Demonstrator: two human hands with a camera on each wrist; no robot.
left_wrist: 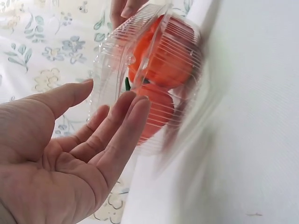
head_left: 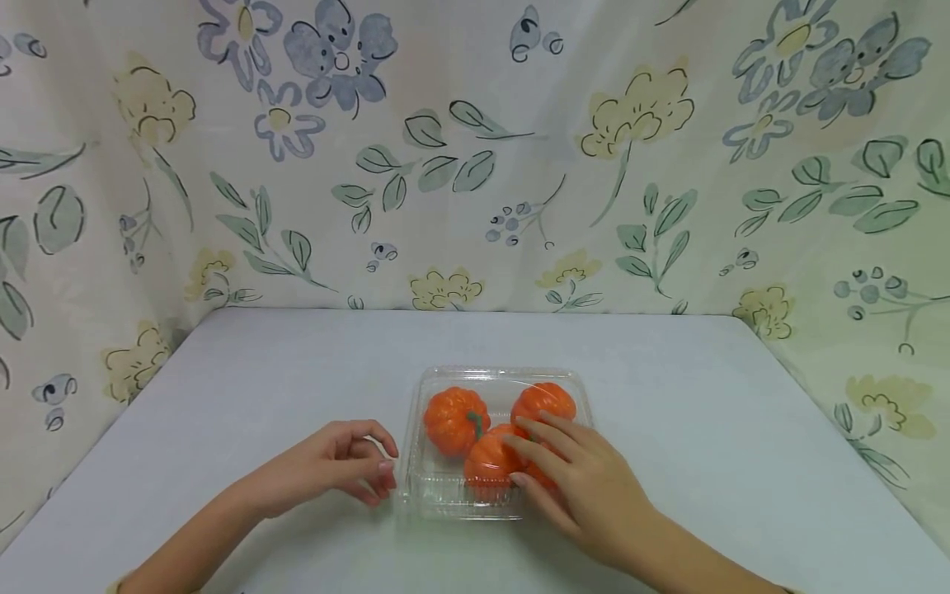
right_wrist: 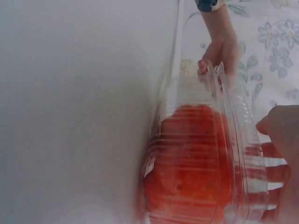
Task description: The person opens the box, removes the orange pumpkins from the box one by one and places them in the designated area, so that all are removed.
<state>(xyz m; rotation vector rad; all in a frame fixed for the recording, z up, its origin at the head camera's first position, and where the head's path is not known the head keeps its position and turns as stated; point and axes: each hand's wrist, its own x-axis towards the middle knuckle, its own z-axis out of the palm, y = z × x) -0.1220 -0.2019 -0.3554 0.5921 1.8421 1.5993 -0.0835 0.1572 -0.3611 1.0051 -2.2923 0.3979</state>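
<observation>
A clear plastic clamshell box (head_left: 460, 505) sits on the table with its lid over several orange toy pumpkins (head_left: 456, 421). One pumpkin shows a green stem (head_left: 476, 422). My right hand (head_left: 586, 483) lies across the top of the box at its right front, fingers spread over the lid and partly covering the pumpkins. At the box's left side is my left hand (head_left: 345, 464), its fingers loosely bent and holding nothing. The left wrist view shows that hand's fingertips (left_wrist: 139, 103) close by the ribbed wall of the box.
The box stands on a white table (head_left: 297, 355), around its middle. Behind the table's far edge hangs a floral curtain (head_left: 460, 231), which also runs along both sides.
</observation>
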